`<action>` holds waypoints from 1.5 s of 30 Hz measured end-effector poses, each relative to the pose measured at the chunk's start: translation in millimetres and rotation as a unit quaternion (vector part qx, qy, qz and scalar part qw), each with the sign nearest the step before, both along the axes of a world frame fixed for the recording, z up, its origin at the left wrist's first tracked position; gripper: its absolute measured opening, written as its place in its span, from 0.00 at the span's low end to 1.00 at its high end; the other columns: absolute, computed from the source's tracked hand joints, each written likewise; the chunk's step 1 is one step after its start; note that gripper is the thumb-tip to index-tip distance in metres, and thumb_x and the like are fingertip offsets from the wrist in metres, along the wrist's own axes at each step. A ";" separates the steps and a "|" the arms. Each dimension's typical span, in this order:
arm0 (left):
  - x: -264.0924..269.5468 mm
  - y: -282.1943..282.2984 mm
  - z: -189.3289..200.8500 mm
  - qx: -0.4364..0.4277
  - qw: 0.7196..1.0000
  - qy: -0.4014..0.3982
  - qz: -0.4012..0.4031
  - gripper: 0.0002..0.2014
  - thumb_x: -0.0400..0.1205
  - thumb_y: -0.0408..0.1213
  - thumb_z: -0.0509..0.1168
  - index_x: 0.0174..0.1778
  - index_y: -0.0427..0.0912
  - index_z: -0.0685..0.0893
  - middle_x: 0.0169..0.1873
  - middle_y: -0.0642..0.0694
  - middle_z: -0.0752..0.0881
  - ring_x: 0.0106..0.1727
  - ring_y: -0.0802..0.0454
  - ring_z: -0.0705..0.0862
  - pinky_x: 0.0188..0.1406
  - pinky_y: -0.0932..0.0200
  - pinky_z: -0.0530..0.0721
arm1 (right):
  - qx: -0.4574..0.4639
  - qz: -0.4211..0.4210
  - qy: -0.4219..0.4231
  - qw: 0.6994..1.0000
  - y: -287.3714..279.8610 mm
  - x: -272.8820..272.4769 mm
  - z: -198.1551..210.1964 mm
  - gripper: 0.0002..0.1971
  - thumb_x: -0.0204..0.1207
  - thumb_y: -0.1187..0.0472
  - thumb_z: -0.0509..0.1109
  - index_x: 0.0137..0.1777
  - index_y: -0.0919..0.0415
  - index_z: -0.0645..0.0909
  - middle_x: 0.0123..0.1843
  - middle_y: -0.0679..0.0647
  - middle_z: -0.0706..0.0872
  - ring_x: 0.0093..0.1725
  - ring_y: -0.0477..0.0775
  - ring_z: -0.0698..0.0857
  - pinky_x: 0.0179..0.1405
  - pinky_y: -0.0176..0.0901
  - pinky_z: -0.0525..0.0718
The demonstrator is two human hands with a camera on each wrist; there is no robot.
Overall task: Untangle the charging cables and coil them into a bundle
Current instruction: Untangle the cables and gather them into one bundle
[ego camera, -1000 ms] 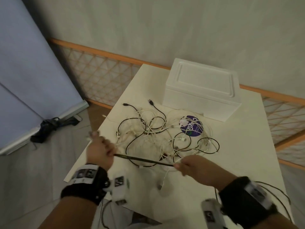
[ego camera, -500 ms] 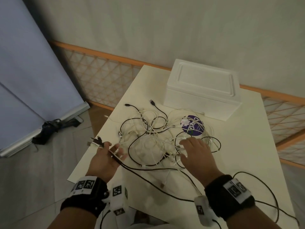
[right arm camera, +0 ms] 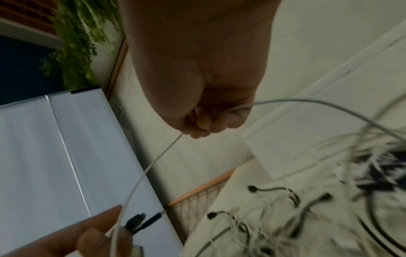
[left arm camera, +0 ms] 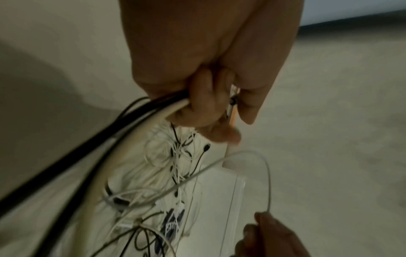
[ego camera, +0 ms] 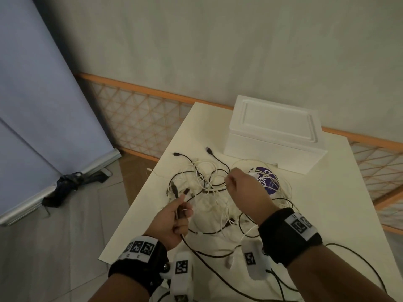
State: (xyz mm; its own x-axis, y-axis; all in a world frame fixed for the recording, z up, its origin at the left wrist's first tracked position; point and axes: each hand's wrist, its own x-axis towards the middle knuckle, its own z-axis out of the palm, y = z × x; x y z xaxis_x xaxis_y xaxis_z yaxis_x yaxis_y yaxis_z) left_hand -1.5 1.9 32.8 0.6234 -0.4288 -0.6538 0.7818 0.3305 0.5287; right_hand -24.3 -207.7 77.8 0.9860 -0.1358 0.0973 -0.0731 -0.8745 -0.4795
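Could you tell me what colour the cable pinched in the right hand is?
White cable, clearest in the right wrist view.

A white foam box (ego camera: 274, 136) sat at the far end of the white table (ego camera: 327, 214), a purple round label (ego camera: 269, 182) just before it, orange lattice fencing (ego camera: 139, 118) behind.

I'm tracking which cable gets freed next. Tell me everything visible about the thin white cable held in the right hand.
The thin white cable is slim, pale and flexible. The right hand pinches it above the tangle; from there it arcs across to the left hand, which grips it alongside black cables. Its ends are not visible.
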 end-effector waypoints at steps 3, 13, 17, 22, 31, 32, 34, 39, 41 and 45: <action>6.3 -13.1 12.1 -0.022 0.994 -0.011 -0.108 0.25 0.81 0.58 0.58 0.49 0.38 0.87 0.24 0.46 0.81 0.12 0.62 0.59 0.13 0.71 0.52 | -0.006 -0.007 -0.033 0.999 5.5 8.8 23.6 0.09 0.83 0.52 0.58 0.49 0.57 0.74 0.35 0.53 0.83 0.35 0.57 0.82 0.33 0.49 0.80; 41.8 -42.4 23.7 -0.036 0.988 -0.038 -0.149 0.15 0.83 0.47 0.61 0.51 0.39 0.86 0.55 0.45 0.90 0.12 0.62 0.59 0.10 0.69 0.56 | 0.033 -0.155 -0.162 0.974 -30.1 -43.4 70.1 0.26 0.78 0.43 0.64 0.24 0.59 0.74 0.18 0.46 0.75 0.27 0.44 0.79 0.24 0.32 0.69; 42.9 -86.2 5.8 0.083 0.982 -0.065 -0.160 0.11 0.83 0.42 0.64 0.57 0.41 0.85 0.55 0.50 0.89 0.15 0.60 0.57 0.14 0.67 0.58 | 0.020 -0.118 -0.227 0.966 -19.2 -45.3 88.1 0.25 0.75 0.46 0.67 0.21 0.62 0.76 0.18 0.51 0.75 0.23 0.53 0.75 0.22 0.42 0.71; 70.1 -84.8 -29.9 0.154 0.985 -0.025 -0.076 0.13 0.82 0.45 0.66 0.55 0.40 0.86 0.35 0.52 0.81 0.13 0.60 0.60 0.12 0.65 0.62 | 0.062 -0.176 -0.296 0.937 -51.5 -44.1 109.7 0.22 0.76 0.54 0.70 0.23 0.64 0.73 0.21 0.54 0.74 0.23 0.50 0.75 0.24 0.41 0.69; 55.0 -115.3 13.4 0.110 0.976 -0.181 -0.050 0.03 0.82 0.39 0.68 0.47 0.49 0.87 0.28 0.53 0.81 0.16 0.57 0.63 0.17 0.64 0.61 | -0.132 -0.097 0.024 0.986 -14.8 8.3 23.8 0.36 0.77 0.58 0.66 0.82 0.58 0.54 0.84 0.58 0.54 0.84 0.58 0.52 0.81 0.61 0.43; 50.6 -117.3 16.4 0.097 0.975 -0.193 -0.058 0.05 0.82 0.41 0.67 0.51 0.49 0.87 0.28 0.52 0.80 0.17 0.57 0.63 0.17 0.63 0.60 | -0.148 -0.089 -0.007 0.985 -2.8 10.8 18.0 0.39 0.74 0.61 0.65 0.83 0.61 0.51 0.84 0.63 0.52 0.84 0.63 0.50 0.80 0.63 0.44; 47.6 -115.2 17.0 0.069 0.974 -0.206 -0.064 0.09 0.82 0.43 0.67 0.55 0.48 0.87 0.28 0.51 0.80 0.19 0.56 0.63 0.20 0.60 0.58 | -0.154 -0.088 -0.073 0.981 11.1 13.0 11.0 0.37 0.71 0.65 0.61 0.81 0.66 0.52 0.83 0.68 0.54 0.83 0.67 0.51 0.78 0.66 0.49; 51.2 -102.5 9.2 0.118 0.978 -0.172 -0.027 0.05 0.82 0.41 0.67 0.52 0.48 0.83 0.42 0.52 0.89 0.16 0.57 0.63 0.17 0.63 0.63 | -0.115 -0.104 -0.279 0.948 -1.4 6.1 16.4 0.25 0.57 0.70 0.73 0.55 0.66 0.71 0.61 0.66 0.74 0.64 0.67 0.73 0.68 0.69 0.71; 50.1 -103.4 8.6 0.122 0.980 -0.157 -0.013 0.05 0.86 0.42 0.61 0.50 0.45 0.78 0.45 0.49 0.91 0.16 0.57 0.62 0.16 0.65 0.63 | -0.116 -0.091 -0.324 0.934 -1.6 4.5 26.4 0.19 0.57 0.69 0.74 0.47 0.65 0.72 0.51 0.62 0.75 0.54 0.62 0.74 0.60 0.62 0.76; 40.4 -111.3 20.6 0.101 0.974 -0.199 -0.032 0.07 0.87 0.40 0.59 0.46 0.42 0.78 0.26 0.51 0.82 0.19 0.57 0.65 0.17 0.63 0.62 | -0.185 0.035 -0.062 0.980 1.2 11.8 19.5 0.15 0.75 0.56 0.66 0.60 0.58 0.75 0.53 0.51 0.84 0.57 0.51 0.82 0.80 0.62 0.51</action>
State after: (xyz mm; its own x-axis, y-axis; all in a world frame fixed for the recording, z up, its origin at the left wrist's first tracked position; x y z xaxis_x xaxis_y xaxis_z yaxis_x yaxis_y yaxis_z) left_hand 38.9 -109.4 53.5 0.8215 -0.3624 -0.4402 0.5166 0.1463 0.8436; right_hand -12.4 -206.5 97.3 0.9689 -0.0009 0.2473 0.0323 -0.9910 -0.1302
